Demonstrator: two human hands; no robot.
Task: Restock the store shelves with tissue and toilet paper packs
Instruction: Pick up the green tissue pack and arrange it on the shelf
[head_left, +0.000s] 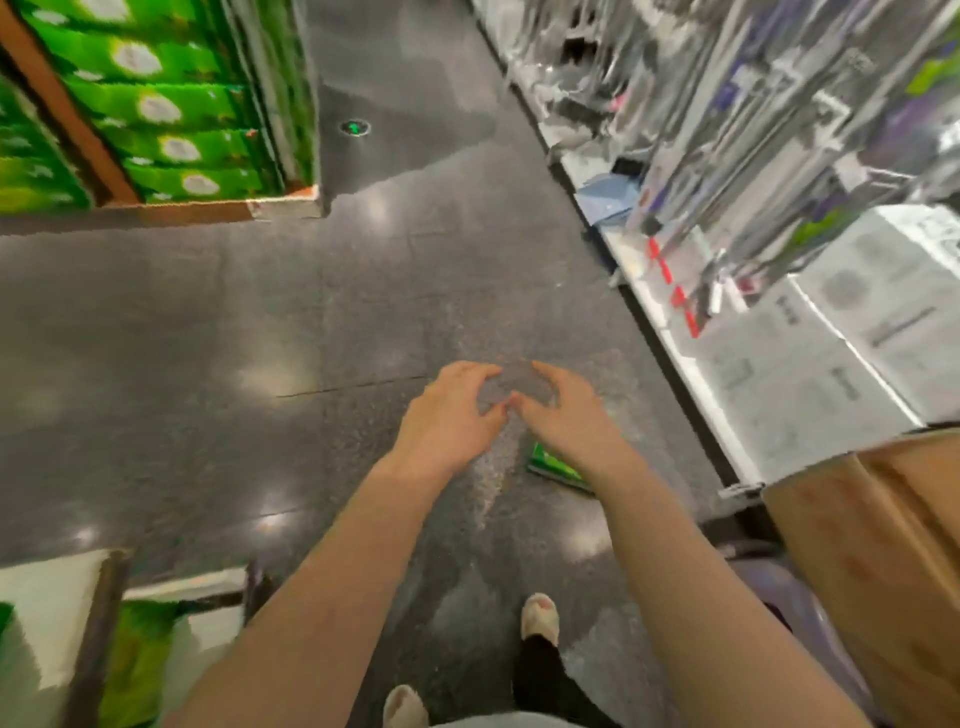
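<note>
Head view, hands (511, 415) over open floor (260, 312)

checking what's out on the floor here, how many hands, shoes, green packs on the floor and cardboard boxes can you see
hands: 2 (left, right)
shoes: 2 ()
green pack on the floor: 1
cardboard box: 1
total: 6

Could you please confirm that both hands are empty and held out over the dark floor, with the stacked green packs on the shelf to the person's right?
Not quite: the head view shows the stacked green packs on the person's left, not right. The left hand and right hand are indeed empty, held out over the dark floor.
</note>
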